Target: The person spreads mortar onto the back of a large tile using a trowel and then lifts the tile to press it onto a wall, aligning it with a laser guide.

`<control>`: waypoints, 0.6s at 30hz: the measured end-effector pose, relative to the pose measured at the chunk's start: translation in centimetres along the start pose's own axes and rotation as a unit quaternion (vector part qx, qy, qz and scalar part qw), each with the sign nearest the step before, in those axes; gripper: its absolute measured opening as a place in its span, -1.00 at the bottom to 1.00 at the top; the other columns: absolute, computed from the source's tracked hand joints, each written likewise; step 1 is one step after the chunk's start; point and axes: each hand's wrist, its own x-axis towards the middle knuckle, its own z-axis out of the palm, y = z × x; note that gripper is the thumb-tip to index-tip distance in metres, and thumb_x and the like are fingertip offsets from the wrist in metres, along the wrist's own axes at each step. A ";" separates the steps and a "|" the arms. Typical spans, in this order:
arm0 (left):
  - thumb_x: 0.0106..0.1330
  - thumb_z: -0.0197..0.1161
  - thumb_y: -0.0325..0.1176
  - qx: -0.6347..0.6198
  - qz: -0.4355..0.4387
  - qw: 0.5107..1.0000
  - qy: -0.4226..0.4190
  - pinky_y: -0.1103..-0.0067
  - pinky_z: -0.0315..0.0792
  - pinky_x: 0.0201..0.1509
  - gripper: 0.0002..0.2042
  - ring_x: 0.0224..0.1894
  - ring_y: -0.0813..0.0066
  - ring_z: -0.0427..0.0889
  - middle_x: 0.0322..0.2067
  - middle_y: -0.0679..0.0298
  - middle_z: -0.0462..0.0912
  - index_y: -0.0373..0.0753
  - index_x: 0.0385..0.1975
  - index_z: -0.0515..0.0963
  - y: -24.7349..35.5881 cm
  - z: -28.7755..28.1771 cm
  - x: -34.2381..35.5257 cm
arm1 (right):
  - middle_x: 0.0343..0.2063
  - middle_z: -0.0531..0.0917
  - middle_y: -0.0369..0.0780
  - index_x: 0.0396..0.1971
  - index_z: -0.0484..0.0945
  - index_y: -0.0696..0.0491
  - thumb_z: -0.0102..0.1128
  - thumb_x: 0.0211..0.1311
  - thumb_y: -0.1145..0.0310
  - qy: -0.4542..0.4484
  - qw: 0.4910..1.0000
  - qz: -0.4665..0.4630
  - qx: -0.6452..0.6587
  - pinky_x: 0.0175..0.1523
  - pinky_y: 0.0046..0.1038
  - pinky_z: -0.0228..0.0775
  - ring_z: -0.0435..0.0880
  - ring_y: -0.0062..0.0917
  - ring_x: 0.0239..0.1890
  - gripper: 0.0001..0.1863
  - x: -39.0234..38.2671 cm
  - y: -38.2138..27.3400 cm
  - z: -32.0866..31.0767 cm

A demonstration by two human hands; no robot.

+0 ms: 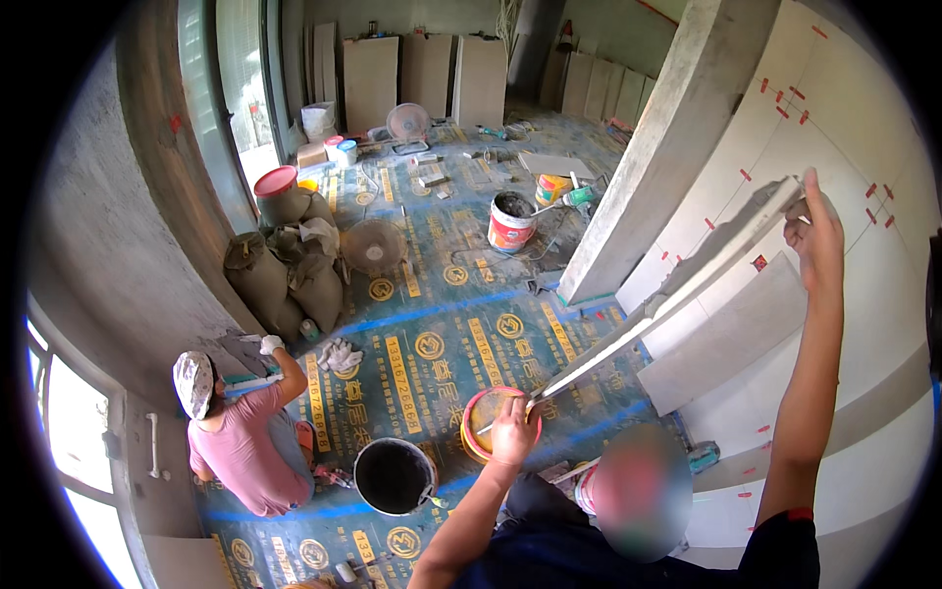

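A long, narrow pale tile strip [685, 295] slants up to the right in front of me, with grey mortar [724, 234] spread along one side. My left hand [514, 432] is closed on its lower end, above a red-rimmed yellow bucket [471, 447]. At the upper end, close to the tiled wall [731, 162], my right hand [816, 234] grips the strip with its fingers bent round it and one finger pointing up. Red tile clips [782, 98] stick out of the wall's joints. Under the strip, a large grey panel [726, 339] leans against the wall.
A co-worker in a pink shirt [250, 447] crouches at the left wall. A black bucket [368, 501] stands between us. Filled sacks [257, 280], fans [373, 245] and a mortar bucket [510, 233] stand farther off. A concrete column [657, 162] rises at right; a blurred patch covers something below.
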 end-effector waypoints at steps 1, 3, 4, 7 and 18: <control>0.17 0.29 -0.26 0.011 0.027 1.000 0.009 0.29 0.46 -0.45 -0.78 -0.47 0.03 0.55 -0.45 0.07 0.50 -0.26 -0.37 0.46 0.0 -0.2 0.4 | -0.57 0.43 -0.35 -0.41 0.48 0.04 0.18 0.16 -0.13 0.001 1.000 0.009 -0.001 -0.47 -0.61 0.12 0.34 -0.66 -0.59 -0.53 0.3 0.0 0.2; 0.21 0.24 -0.24 0.031 0.071 0.997 0.015 0.29 0.47 -0.46 -0.78 -0.48 0.03 0.55 -0.42 0.07 0.51 -0.26 -0.37 0.46 0.0 -0.2 0.6 | -0.58 0.41 -0.36 -0.42 0.46 0.03 0.21 0.10 -0.21 -0.005 0.999 0.038 0.001 -0.48 -0.62 0.13 0.35 -0.67 -0.62 -0.48 0.8 0.5 0.1; 0.21 0.25 -0.23 0.016 0.097 0.995 0.030 0.30 0.48 -0.47 -0.78 -0.48 0.05 0.55 -0.42 0.09 0.51 -0.26 -0.37 0.47 -0.2 0.3 0.9 | -0.58 0.41 -0.36 -0.42 0.46 0.03 0.21 0.10 -0.21 -0.005 0.999 0.031 0.012 -0.48 -0.62 0.13 0.35 -0.67 -0.62 -0.48 0.8 0.6 0.2; 0.20 0.25 -0.26 0.030 0.098 0.994 0.031 0.33 0.47 -0.49 -0.82 -0.50 0.11 0.55 -0.46 0.14 0.50 -0.22 -0.38 0.48 0.1 0.1 1.3 | -0.59 0.39 -0.39 -0.38 0.45 0.04 0.19 0.07 -0.27 0.013 0.998 0.063 0.013 -0.48 -0.65 0.17 0.36 -0.68 -0.62 -0.41 0.4 1.1 1.0; 0.13 0.29 -0.38 0.049 0.115 0.990 0.064 0.35 0.48 -0.46 -0.85 -0.50 0.13 0.56 -0.48 0.14 0.52 -0.25 -0.36 0.51 0.9 -0.1 3.1 | -0.41 0.47 -0.37 -0.09 0.38 0.05 0.22 0.20 -0.01 0.047 0.994 0.042 0.092 -0.38 -0.61 0.31 0.43 -0.69 -0.45 -0.52 -2.0 17.0 2.9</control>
